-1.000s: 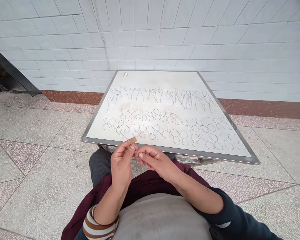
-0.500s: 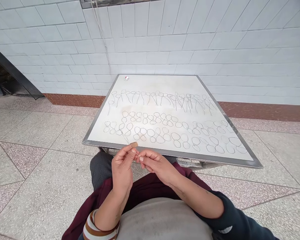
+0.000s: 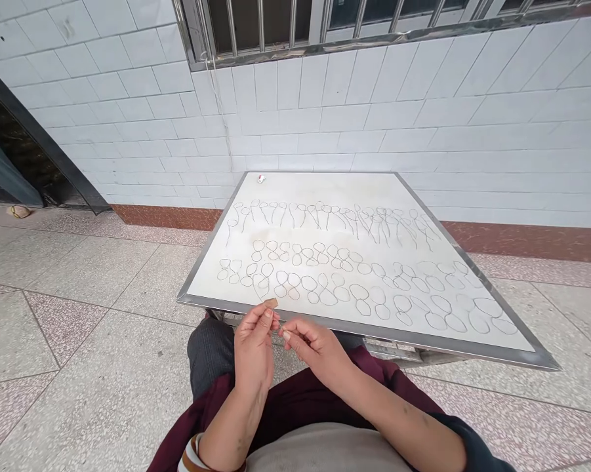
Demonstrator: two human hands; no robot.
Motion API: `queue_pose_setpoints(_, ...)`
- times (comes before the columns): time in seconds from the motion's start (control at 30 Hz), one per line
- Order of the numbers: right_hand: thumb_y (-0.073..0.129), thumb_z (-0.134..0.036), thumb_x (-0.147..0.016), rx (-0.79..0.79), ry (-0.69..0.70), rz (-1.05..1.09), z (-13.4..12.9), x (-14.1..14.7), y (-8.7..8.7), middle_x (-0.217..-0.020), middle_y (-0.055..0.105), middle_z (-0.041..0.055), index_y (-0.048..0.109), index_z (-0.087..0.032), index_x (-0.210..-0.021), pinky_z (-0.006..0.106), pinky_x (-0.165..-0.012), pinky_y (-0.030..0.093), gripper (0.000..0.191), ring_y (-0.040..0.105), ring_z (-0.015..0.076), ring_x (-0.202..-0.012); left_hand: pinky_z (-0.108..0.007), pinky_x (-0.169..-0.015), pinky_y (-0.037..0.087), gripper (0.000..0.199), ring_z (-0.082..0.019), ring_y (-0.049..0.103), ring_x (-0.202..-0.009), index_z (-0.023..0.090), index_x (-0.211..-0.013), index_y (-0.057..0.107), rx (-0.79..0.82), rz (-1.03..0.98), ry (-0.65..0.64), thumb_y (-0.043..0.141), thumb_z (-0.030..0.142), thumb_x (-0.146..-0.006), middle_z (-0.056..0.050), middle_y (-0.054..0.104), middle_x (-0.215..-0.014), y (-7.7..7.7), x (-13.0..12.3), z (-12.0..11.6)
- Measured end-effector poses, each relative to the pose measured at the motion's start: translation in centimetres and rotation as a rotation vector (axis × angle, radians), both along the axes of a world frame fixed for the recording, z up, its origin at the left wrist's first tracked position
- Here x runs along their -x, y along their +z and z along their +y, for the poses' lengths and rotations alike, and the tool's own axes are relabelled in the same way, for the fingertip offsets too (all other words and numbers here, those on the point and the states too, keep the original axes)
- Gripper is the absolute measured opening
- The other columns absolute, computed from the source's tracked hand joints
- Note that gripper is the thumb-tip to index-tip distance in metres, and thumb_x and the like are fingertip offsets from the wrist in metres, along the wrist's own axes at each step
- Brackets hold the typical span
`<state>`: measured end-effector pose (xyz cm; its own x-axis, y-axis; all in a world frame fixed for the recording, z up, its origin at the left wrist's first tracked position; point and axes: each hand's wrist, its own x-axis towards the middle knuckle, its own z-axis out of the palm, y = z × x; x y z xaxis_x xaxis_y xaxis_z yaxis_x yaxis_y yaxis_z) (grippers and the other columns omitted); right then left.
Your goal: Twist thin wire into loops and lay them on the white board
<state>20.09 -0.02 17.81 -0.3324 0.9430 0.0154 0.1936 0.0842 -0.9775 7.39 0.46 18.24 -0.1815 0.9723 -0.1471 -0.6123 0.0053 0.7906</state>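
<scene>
My left hand (image 3: 254, 344) is closed in a pinch just off the table's near edge, with a brown strip (image 3: 271, 303) at its index fingertip. Thumb and fingers of my right hand (image 3: 319, 347) also pinch together, close beside the left. A thin wire (image 3: 281, 324) runs between the two sets of fingertips; most of it is hidden or too fine to follow. Beyond my hands, bent wire double loops (image 3: 319, 278) lie in rows on the white table (image 3: 325, 187). Farther back are several single wire loops with tails (image 3: 319, 213), some overlapping toward the right.
A small white and red object (image 3: 260, 178) rests at the table's far left corner. Grey metal edging (image 3: 374, 331) borders the tabletop. Behind it stands a white tiled wall (image 3: 295, 124) with a barred window (image 3: 295, 23). To the left is a dark doorway (image 3: 29, 151).
The camera view has tilted up, so the table and hands sit lower and more of the window shows. Both hands keep their pinch on the wire, close together.
</scene>
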Motion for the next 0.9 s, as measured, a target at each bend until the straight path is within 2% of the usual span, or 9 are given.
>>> queue_pose_setpoints(0.2,0.046,-0.028,-0.092,-0.23,-0.038,-0.142,0.5,0.3,-0.8,-0.07,0.054,-0.0006,0.055,-0.022,-0.078,0.028,-0.064,0.037,0.018,0.049,0.016,-0.067,-0.021,-0.068,0.044,0.021,-0.008,0.052,-0.067,0.014,-0.084,0.075,0.017,-0.051,0.047,0.081,0.026,-0.068,-0.002,0.064,-0.075,-1.1,0.0,0.5)
queue_pose_setpoints(0.33,0.044,-0.026,-0.094,-0.221,0.022,-0.164,0.8,0.3,-1.1,-0.074,0.057,0.0002,0.056,-0.023,-0.082,0.028,-0.066,0.04,0.017,0.054,0.0168,-0.069,-0.021,-0.067,0.044,0.026,-0.008,0.053,-0.066,0.014,-0.087,0.075,0.037,-0.06,0.063,0.083,0.028,-0.066,-0.001,0.064,-0.074,-1.2,0.4,1.0)
queue_pose_setpoints(0.53,0.042,-0.028,-0.094,-0.27,0.015,-0.219,0.9,0.6,-1.6,-0.07,0.055,0.0001,0.054,-0.023,-0.078,0.029,-0.062,0.039,0.02,0.05,0.0167,-0.064,-0.021,-0.065,0.045,0.027,-0.007,0.053,-0.064,0.013,-0.078,0.074,0.053,-0.139,0.111,0.087,0.025,-0.058,-0.003,0.065,-0.08,-1.1,1.0,1.9)
queue_pose_setpoints(0.7,0.047,-0.028,-0.091,-0.266,-0.01,-0.182,1.8,1.1,-1.6,-0.069,0.054,0.0001,0.056,-0.023,-0.077,0.028,-0.06,0.039,0.018,0.05,0.0167,-0.063,-0.019,-0.059,0.043,0.029,-0.007,0.05,-0.061,0.013,-0.086,0.073,0.043,-0.217,0.03,0.085,0.026,-0.063,-0.001,0.059,-0.071,-1.6,1.6,3.2)
queue_pose_setpoints(0.9,0.05,-0.024,-0.086,-0.325,-0.102,-0.233,5.4,2.0,-2.1,-0.067,0.051,-0.0009,0.054,-0.022,-0.073,0.027,-0.058,0.038,0.013,0.049,0.0154,-0.061,-0.019,-0.065,0.043,0.031,-0.008,0.052,-0.065,0.013,-0.097,0.073,-0.001,-0.153,-0.069,0.08,0.026,-0.07,-0.001,0.059,-0.074,-1.3,2.0,6.5)
